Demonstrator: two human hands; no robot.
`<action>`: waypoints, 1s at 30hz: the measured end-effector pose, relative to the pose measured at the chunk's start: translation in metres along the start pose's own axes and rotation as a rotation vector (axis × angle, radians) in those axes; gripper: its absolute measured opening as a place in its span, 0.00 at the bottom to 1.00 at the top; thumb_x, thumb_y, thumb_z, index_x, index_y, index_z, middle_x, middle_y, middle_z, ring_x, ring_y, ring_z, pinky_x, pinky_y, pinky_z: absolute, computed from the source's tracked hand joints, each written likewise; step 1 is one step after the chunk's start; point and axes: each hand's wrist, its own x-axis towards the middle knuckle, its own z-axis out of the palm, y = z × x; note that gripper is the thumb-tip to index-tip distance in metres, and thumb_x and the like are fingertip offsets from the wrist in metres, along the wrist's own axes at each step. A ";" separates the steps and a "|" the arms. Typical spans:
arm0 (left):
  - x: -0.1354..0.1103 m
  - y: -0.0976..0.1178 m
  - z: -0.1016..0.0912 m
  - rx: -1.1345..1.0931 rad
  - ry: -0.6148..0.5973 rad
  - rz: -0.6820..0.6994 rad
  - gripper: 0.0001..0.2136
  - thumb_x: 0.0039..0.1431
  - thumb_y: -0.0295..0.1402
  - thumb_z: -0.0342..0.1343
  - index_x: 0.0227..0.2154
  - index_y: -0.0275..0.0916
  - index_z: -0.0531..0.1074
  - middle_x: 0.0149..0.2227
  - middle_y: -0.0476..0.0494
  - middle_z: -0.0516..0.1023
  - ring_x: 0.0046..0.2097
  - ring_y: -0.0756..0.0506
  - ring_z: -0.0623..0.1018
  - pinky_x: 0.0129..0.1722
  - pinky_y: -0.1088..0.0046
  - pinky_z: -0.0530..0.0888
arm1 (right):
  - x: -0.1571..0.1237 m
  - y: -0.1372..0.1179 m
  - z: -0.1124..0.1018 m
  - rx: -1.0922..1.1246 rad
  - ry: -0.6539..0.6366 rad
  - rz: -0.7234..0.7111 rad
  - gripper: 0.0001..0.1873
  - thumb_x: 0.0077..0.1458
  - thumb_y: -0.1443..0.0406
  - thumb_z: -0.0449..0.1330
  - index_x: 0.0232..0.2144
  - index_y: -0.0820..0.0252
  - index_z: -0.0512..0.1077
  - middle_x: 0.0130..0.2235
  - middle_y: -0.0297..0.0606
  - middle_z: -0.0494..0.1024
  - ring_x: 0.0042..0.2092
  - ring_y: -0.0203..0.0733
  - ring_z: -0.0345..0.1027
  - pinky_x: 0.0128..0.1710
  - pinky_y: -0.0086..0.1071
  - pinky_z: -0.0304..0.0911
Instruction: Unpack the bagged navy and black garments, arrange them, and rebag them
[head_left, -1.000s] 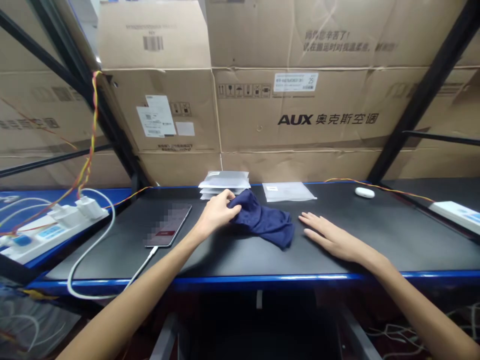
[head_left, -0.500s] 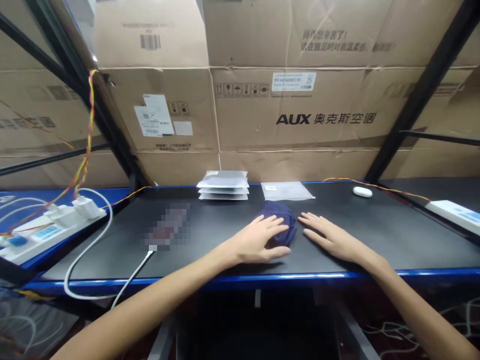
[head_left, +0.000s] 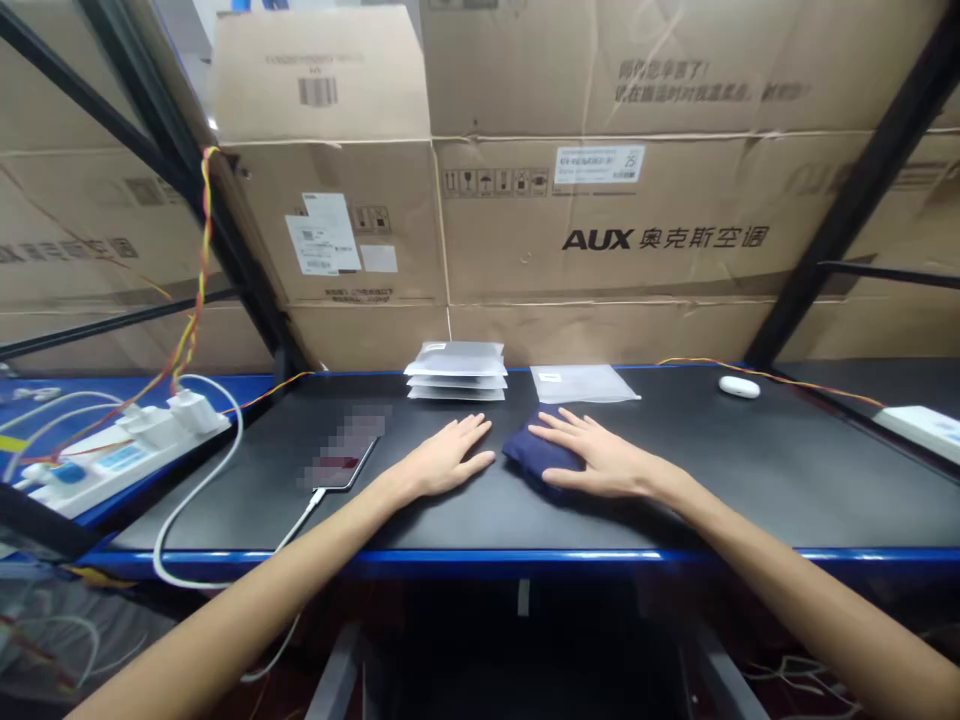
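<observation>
A folded bundle of dark blue cloth (head_left: 534,455) lies near the middle of the black tabletop (head_left: 450,515). My right hand (head_left: 596,455) rests on top of it with the fingers stretched out, hiding its right part. To the left of the cloth, apart from it, my left hand (head_left: 450,457) is over the tabletop with its fingers extended and nothing in it. Behind the hands sits a stack of several frosted plastic bags (head_left: 455,368). A single flat frosted bag (head_left: 581,383) lies just beyond the cloth.
A phone (head_left: 345,460) with a white charging cable (head_left: 169,520) lies at the left. Power strips (head_left: 112,450) stand at both sides. A small white case (head_left: 739,387) sits back right. Cardboard (head_left: 525,270) walls the rear, between black metal posts (head_left: 840,215).
My left hand has come off the cloth and moved left. My right hand has moved left onto the cloth. The view has shifted slightly.
</observation>
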 end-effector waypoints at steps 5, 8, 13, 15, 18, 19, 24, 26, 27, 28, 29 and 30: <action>0.004 0.004 -0.001 0.002 0.019 0.034 0.31 0.69 0.50 0.39 0.68 0.38 0.52 0.71 0.38 0.46 0.71 0.42 0.48 0.70 0.60 0.48 | -0.002 0.007 0.004 -0.055 -0.028 -0.006 0.40 0.59 0.39 0.51 0.68 0.41 0.52 0.71 0.32 0.47 0.71 0.60 0.32 0.68 0.59 0.34; 0.016 0.007 0.002 -0.002 0.039 0.074 0.28 0.70 0.45 0.40 0.67 0.37 0.54 0.70 0.37 0.49 0.71 0.42 0.50 0.69 0.60 0.50 | -0.010 0.012 0.002 -0.062 -0.011 -0.010 0.39 0.59 0.40 0.52 0.68 0.40 0.52 0.71 0.33 0.48 0.71 0.59 0.33 0.67 0.61 0.33; 0.064 0.017 0.013 -0.006 0.081 0.189 0.27 0.67 0.36 0.43 0.67 0.35 0.55 0.70 0.37 0.51 0.70 0.44 0.53 0.69 0.65 0.53 | -0.018 0.017 -0.002 -0.011 -0.015 -0.002 0.38 0.58 0.41 0.55 0.67 0.37 0.53 0.71 0.32 0.49 0.71 0.62 0.35 0.65 0.68 0.31; 0.086 0.023 0.016 -0.016 0.100 0.240 0.27 0.66 0.33 0.44 0.67 0.31 0.54 0.70 0.36 0.51 0.70 0.44 0.53 0.69 0.66 0.53 | -0.020 0.020 -0.003 -0.003 -0.017 0.015 0.38 0.57 0.41 0.55 0.66 0.36 0.54 0.71 0.31 0.49 0.71 0.62 0.35 0.65 0.68 0.32; 0.108 0.030 0.016 -0.030 0.089 0.281 0.27 0.66 0.33 0.44 0.66 0.31 0.55 0.69 0.35 0.55 0.69 0.42 0.56 0.68 0.62 0.56 | -0.023 0.026 -0.004 -0.007 -0.004 0.015 0.38 0.57 0.41 0.56 0.66 0.38 0.55 0.70 0.31 0.51 0.71 0.61 0.35 0.67 0.64 0.34; 0.111 0.032 0.016 -0.031 0.088 0.291 0.26 0.66 0.34 0.44 0.66 0.32 0.55 0.68 0.36 0.57 0.69 0.41 0.58 0.68 0.61 0.57 | -0.024 0.027 -0.004 -0.008 0.001 0.010 0.38 0.57 0.41 0.57 0.66 0.39 0.56 0.70 0.31 0.52 0.71 0.60 0.36 0.67 0.62 0.35; 0.095 0.036 0.012 -0.020 0.192 0.326 0.24 0.67 0.37 0.46 0.63 0.36 0.60 0.61 0.36 0.68 0.60 0.40 0.71 0.60 0.63 0.67 | -0.031 0.027 -0.007 0.016 0.008 0.018 0.39 0.57 0.42 0.57 0.66 0.40 0.56 0.70 0.30 0.52 0.71 0.57 0.34 0.69 0.56 0.38; 0.084 0.035 0.012 -0.008 0.226 0.319 0.23 0.66 0.38 0.49 0.62 0.35 0.63 0.56 0.35 0.73 0.53 0.40 0.76 0.54 0.64 0.72 | -0.033 0.025 -0.009 0.025 -0.020 0.033 0.40 0.56 0.41 0.57 0.67 0.39 0.53 0.71 0.29 0.49 0.71 0.57 0.32 0.69 0.57 0.35; 0.080 0.035 0.012 -0.001 0.240 0.311 0.23 0.66 0.38 0.49 0.60 0.35 0.64 0.53 0.35 0.74 0.50 0.41 0.77 0.51 0.65 0.73 | -0.034 0.023 -0.009 0.029 -0.040 0.036 0.42 0.55 0.41 0.58 0.67 0.38 0.52 0.71 0.30 0.48 0.71 0.58 0.31 0.69 0.58 0.34; 0.076 0.034 0.012 0.004 0.254 0.301 0.22 0.65 0.38 0.50 0.59 0.35 0.66 0.49 0.36 0.75 0.47 0.41 0.78 0.48 0.65 0.74 | -0.035 0.022 -0.009 0.034 -0.057 0.037 0.44 0.53 0.41 0.60 0.68 0.39 0.51 0.71 0.31 0.47 0.71 0.59 0.31 0.68 0.59 0.33; 0.073 0.033 0.012 0.002 0.271 0.293 0.20 0.65 0.38 0.51 0.57 0.35 0.68 0.47 0.37 0.76 0.44 0.41 0.78 0.47 0.66 0.74 | -0.036 0.022 -0.010 0.038 -0.068 0.035 0.47 0.51 0.41 0.62 0.68 0.39 0.51 0.71 0.32 0.46 0.71 0.60 0.31 0.68 0.60 0.32; 0.072 0.032 0.012 -0.009 0.290 0.287 0.19 0.64 0.38 0.52 0.55 0.35 0.71 0.44 0.38 0.76 0.43 0.42 0.77 0.45 0.66 0.74 | -0.037 0.021 -0.009 0.041 -0.072 0.032 0.49 0.49 0.41 0.63 0.68 0.40 0.50 0.71 0.33 0.45 0.71 0.61 0.31 0.68 0.60 0.32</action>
